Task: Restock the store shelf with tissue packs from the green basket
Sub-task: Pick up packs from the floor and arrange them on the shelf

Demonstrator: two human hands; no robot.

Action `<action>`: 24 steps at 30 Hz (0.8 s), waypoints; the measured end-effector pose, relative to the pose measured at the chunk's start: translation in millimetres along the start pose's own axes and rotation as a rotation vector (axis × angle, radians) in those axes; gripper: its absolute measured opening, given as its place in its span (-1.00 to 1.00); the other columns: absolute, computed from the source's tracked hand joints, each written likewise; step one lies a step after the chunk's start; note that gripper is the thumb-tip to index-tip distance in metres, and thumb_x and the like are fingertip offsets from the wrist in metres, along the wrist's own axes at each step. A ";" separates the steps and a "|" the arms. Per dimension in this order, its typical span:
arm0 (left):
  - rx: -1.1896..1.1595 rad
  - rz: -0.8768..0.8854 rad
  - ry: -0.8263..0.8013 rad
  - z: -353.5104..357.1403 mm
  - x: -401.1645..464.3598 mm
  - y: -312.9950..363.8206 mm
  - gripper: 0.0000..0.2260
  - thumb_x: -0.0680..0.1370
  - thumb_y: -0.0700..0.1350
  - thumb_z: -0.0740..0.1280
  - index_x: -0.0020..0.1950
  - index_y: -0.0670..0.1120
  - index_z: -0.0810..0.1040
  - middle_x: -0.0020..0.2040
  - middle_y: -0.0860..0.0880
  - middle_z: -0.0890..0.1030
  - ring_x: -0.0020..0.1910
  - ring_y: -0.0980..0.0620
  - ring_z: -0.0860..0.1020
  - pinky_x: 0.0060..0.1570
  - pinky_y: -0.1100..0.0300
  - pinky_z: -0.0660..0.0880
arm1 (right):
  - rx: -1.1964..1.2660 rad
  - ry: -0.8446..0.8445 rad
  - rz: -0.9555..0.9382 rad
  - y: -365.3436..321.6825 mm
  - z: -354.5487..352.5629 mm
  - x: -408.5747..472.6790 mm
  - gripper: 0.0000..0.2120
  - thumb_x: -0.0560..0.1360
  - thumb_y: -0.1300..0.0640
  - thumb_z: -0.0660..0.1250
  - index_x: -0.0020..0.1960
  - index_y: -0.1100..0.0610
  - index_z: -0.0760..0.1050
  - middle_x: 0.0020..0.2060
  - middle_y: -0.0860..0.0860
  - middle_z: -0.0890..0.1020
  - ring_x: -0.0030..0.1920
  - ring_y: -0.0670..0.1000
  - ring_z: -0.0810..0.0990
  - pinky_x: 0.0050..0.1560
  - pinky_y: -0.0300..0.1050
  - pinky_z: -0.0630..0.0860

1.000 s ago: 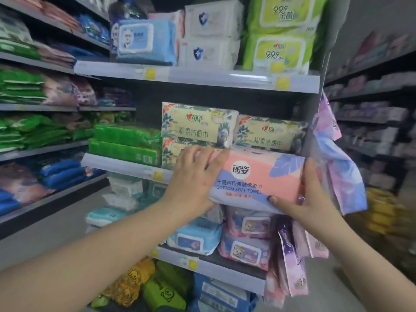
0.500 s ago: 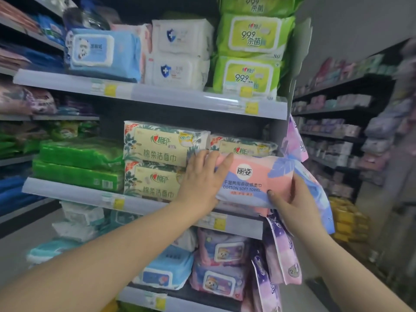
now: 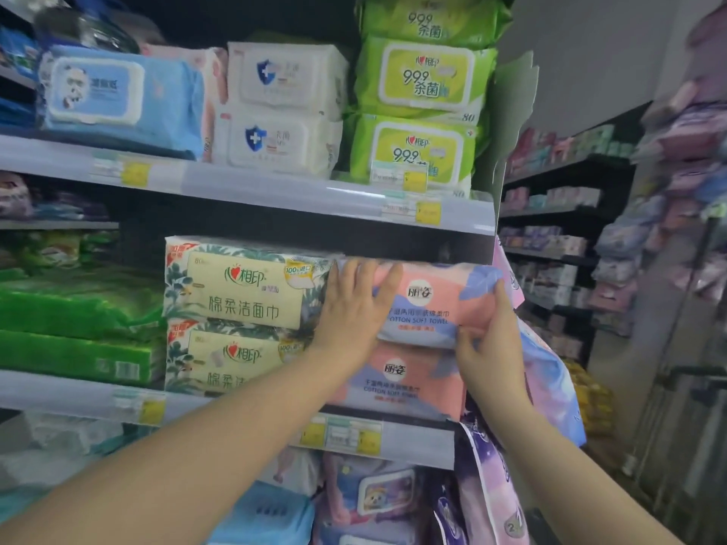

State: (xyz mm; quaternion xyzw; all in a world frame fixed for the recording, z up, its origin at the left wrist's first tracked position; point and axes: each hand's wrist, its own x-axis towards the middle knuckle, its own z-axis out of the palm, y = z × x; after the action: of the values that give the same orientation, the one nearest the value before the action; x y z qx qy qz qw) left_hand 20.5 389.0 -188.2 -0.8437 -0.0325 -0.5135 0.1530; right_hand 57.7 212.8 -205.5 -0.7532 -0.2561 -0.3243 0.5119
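shelf (image 3: 251, 403) middle tier, right end | top pink pack (image 3: 432, 304) stacked on second pink pack (image 3: 397, 387), front face proud of it | left hand (image 3: 350, 308) flat, fingers straight, pressing face | right hand (image 3: 488, 340) pinching lower right corner | risk: little headroom, wrapper may snag; pack may slide out when released | basket unseen

Green wet-wipe packs (image 3: 423, 76), upper shelf.

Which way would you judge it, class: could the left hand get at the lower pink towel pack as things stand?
Probably yes. The left hand lies flat on the upper pink pack, and the lower pink pack sits directly beneath with its front face uncovered; only the forearm crosses its left edge.
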 end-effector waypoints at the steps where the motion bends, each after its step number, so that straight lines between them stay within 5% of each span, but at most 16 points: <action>1: 0.004 0.005 0.003 1.7 5.6 -2.5 -0.01 -0.02 -0.12 0.63 0.33 -0.14 0.24 0.09 -0.20 0.30 0.09 -0.21 0.31 0.11 -0.24 0.47 | -0.012 0.013 -0.026 -0.5 2.7 3.3 -0.29 0.46 0.37 0.20 0.52 0.05 0.02 0.19 0.02 0.46 -0.04 -0.01 0.52 0.04 -0.10 0.48; 3: 0.023 0.010 -0.058 5.1 13.4 -5.9 0.00 0.00 -0.07 0.62 0.35 -0.14 0.23 0.10 -0.22 0.33 0.10 -0.23 0.34 0.11 -0.23 0.47 | -0.063 0.035 -0.065 4.7 8.7 10.8 -0.29 0.47 0.38 0.23 0.52 0.12 0.02 0.42 0.04 0.28 0.30 0.11 0.41 0.28 0.07 0.39; 5: 0.041 0.003 -0.150 5.9 15.0 -4.9 0.03 0.09 0.05 0.60 0.46 -0.12 0.18 0.22 -0.28 0.38 0.22 -0.30 0.38 0.23 -0.22 0.35 | -0.163 0.029 -0.053 11.9 14.5 15.5 -0.31 0.48 0.36 0.24 0.52 0.13 0.04 0.44 0.12 0.24 0.38 0.16 0.31 0.35 0.07 0.29; 8: 0.065 0.031 -0.321 13.9 4.1 -1.0 -0.03 0.47 0.18 0.31 0.45 -0.11 -0.40 0.51 -0.31 -0.11 0.49 -0.31 -0.08 0.42 -0.17 -0.20 | -0.306 0.019 -0.103 18.4 24.9 15.0 -0.38 0.47 0.41 0.19 0.48 0.14 0.14 0.45 0.17 0.18 0.36 0.20 0.26 0.28 -0.11 0.19; 10: 0.064 0.028 -0.342 16.0 -4.0 0.2 -0.11 0.52 0.27 0.15 0.34 -0.09 -0.52 0.49 -0.27 -0.32 0.48 -0.28 -0.26 0.38 -0.14 -0.35 | -0.345 0.020 -0.127 22.3 31.7 12.4 -0.38 0.46 0.43 0.17 0.47 0.11 0.18 0.47 0.22 0.10 0.40 0.22 0.18 0.31 -0.05 0.17; 17: -0.082 0.020 -0.409 16.2 -41.2 19.5 -0.20 0.54 0.30 0.03 0.42 -0.07 -0.44 0.33 -0.12 -0.53 0.41 -0.14 -0.46 0.37 -0.09 -0.42 | -0.457 0.018 -0.134 33.8 41.8 0.0 -0.40 0.51 0.38 0.16 0.49 0.02 0.20 0.46 0.39 -0.03 0.49 0.34 -0.04 0.44 0.17 0.10; 24: 0.001 0.067 -0.434 22.8 -45.2 18.3 -0.22 0.54 0.28 0.06 0.51 -0.06 -0.32 0.38 -0.14 -0.49 0.46 -0.19 -0.37 0.40 -0.15 -0.35 | -0.669 0.011 -0.174 24.3 57.5 -22.6 -0.35 0.33 0.25 0.42 0.39 -0.01 0.39 0.40 0.38 0.24 0.39 0.42 0.24 0.23 0.41 0.26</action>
State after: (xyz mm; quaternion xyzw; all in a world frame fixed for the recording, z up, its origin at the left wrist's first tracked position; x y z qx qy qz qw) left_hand 22.6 382.9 -241.7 -0.9349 -0.0371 -0.3147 0.1600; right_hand 73.2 257.1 -252.4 -0.8528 -0.1961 -0.4369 0.2085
